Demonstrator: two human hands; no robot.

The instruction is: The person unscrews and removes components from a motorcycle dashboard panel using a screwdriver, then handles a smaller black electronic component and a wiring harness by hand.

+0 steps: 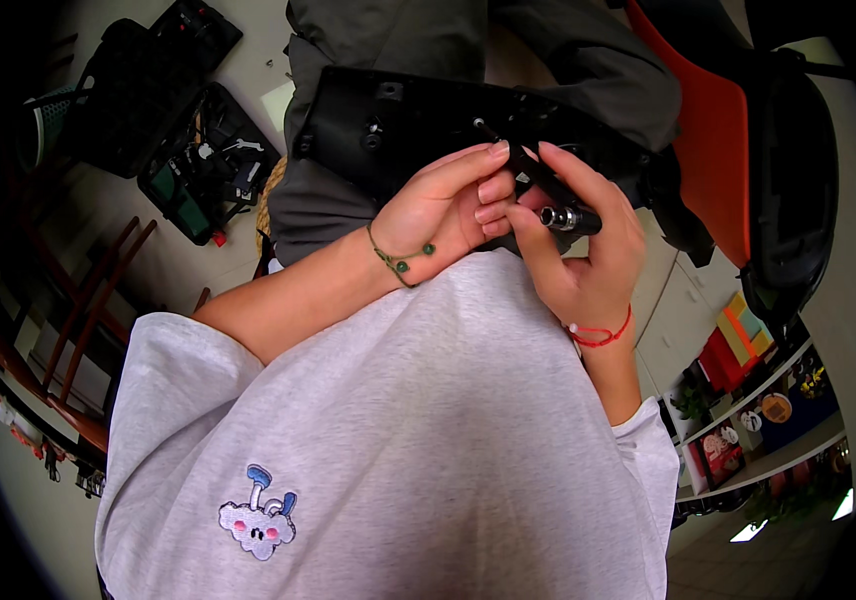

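My right hand is wrapped round a black handheld tool. A thick black barrel with a round silver socket-like end points back toward me, and a slim shaft with a small bright tip reaches away to the left; its exact kind is not clear. My left hand has its fingers curled in, with thumb and fingertips at the slim part of the same tool. Beyond both hands, a black panel lies across a lap in dark grey trousers, with a round fitting standing up from it.
An open black tool case with several metal tools inside lies on the floor at far left. An orange chair part with a black frame stands at right. Brown wooden chair rails are at left, shelves with small items at lower right.
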